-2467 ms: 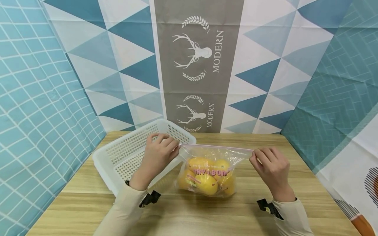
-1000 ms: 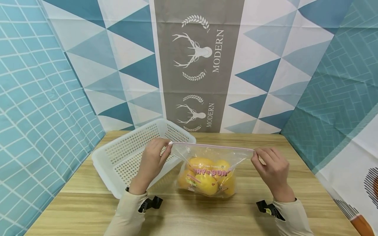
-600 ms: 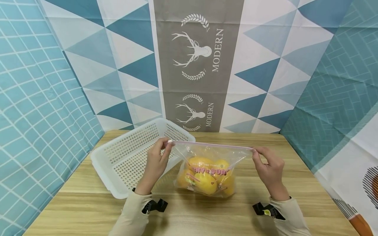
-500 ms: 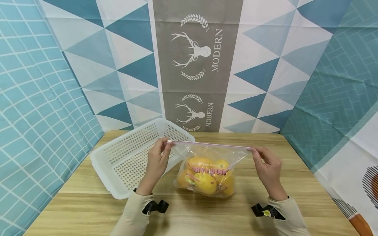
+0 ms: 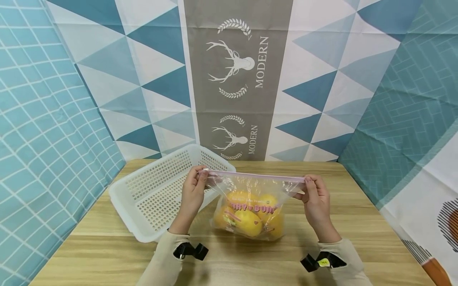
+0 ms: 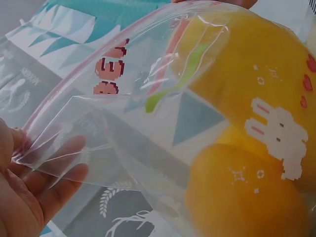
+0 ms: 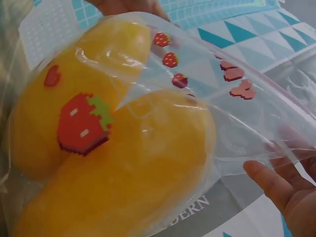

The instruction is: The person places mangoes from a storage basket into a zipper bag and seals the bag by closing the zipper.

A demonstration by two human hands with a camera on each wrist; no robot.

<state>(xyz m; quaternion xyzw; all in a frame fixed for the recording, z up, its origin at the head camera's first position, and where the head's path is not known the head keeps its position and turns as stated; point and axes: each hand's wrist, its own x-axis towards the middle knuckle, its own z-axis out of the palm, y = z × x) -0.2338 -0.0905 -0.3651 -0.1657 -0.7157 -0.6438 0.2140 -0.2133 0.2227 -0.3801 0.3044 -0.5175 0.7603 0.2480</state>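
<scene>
A clear zip bag point(image 5: 250, 186) with a pink top strip and pink lettering stands on the table, holding several smooth yellow fruits point(image 5: 247, 222) whose exact kind I cannot tell. At the bag's top left corner, my left hand point(image 5: 192, 190) pinches the strip between thumb and fingers. My right hand point(image 5: 315, 202) grips the top right corner, thumb in front and fingers behind the film. Through the plastic in the left wrist view, fingers point(image 6: 61, 197) show spread behind the corner. The right wrist view has fingertips point(image 7: 266, 177) touching the film, beside the fruits.
A white perforated plastic basket point(image 5: 123, 198) sits behind and left of the bag, partly covered by my left hand. The wooden table point(image 5: 250, 262) ends at a patterned cloth backdrop point(image 5: 236, 91) at the back, with cloth walls on both sides.
My left hand has slid left along the strip to the corner. My right hand has shifted slightly left and turned, its fingers now behind the bag. The bag and basket stay in place.
</scene>
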